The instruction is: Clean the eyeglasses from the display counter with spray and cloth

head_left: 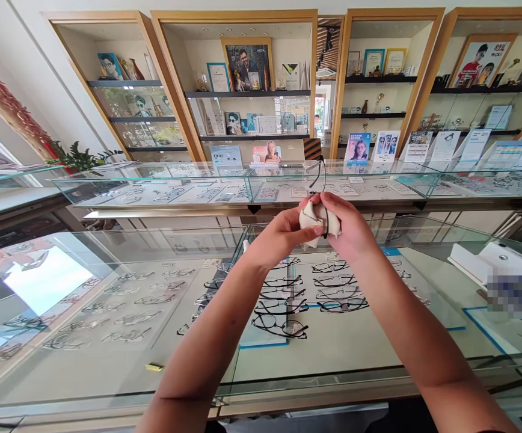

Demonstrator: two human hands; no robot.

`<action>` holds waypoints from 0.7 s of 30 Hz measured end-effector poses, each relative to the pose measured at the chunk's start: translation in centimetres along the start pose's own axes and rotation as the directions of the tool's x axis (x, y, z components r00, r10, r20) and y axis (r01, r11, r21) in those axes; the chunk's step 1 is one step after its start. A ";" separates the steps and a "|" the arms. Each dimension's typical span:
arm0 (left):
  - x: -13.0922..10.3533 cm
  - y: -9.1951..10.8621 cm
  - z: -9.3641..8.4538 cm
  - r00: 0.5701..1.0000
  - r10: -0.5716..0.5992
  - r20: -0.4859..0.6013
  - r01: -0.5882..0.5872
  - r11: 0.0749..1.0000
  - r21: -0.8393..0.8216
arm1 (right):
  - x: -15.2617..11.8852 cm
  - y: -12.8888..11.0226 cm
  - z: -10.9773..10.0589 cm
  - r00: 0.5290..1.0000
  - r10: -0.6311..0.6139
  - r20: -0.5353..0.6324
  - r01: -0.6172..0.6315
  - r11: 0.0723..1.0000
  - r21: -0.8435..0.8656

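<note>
Out in front of me, above the glass counter, both hands are closed round a pale cloth [308,222] and a pair of dark-framed eyeglasses [326,221]. My left hand [279,237] presses the cloth with its thumb across the front. From the other side, my right hand [351,228] grips the frame and the cloth's edge. One thin dark temple of the glasses sticks up above the fingers. The lenses are mostly covered by cloth and fingers. Beneath my forearms, several eyeglasses [283,294] lie in rows inside the display case.
The glass display counter [198,373] spans the space before me, with more frames [125,307] at left. A small yellow object [154,367] lies near its front. A white stand [491,261] is at right. Behind are another glass case [175,180] and wooden-framed shelves [252,93].
</note>
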State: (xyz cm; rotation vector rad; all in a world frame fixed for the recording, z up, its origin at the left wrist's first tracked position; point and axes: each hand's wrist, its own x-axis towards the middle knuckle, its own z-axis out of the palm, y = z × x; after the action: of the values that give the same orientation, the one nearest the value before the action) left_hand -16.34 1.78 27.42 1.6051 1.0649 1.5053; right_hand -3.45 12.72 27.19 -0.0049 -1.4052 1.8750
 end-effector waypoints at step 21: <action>0.4 -1.3 0.7 0.986 0.162 0.026 -0.163 0.987 0.017 | 0.2 0.3 -0.2 1.000 -0.012 -0.013 0.013 0.996 0.090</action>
State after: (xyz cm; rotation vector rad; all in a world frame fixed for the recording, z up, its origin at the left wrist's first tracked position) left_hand -15.79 2.77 26.40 1.7554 0.9570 1.5809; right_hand -3.67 13.01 26.99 0.0365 -1.3084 1.9226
